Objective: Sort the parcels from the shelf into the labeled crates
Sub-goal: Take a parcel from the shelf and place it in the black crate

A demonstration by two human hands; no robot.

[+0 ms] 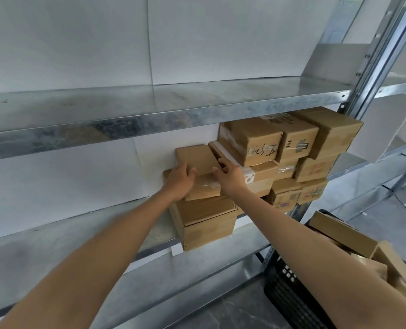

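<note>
Cardboard boxes [344, 231] in black crate [289, 302]; parcels [254, 141] on metal shelf [55, 248].

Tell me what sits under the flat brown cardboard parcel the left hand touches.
Under the flat brown cardboard parcel lies a clear-taped cardboard box, itself on a larger plain cardboard box. The left hand covers the taped box's left part; its rear is hidden.
</note>
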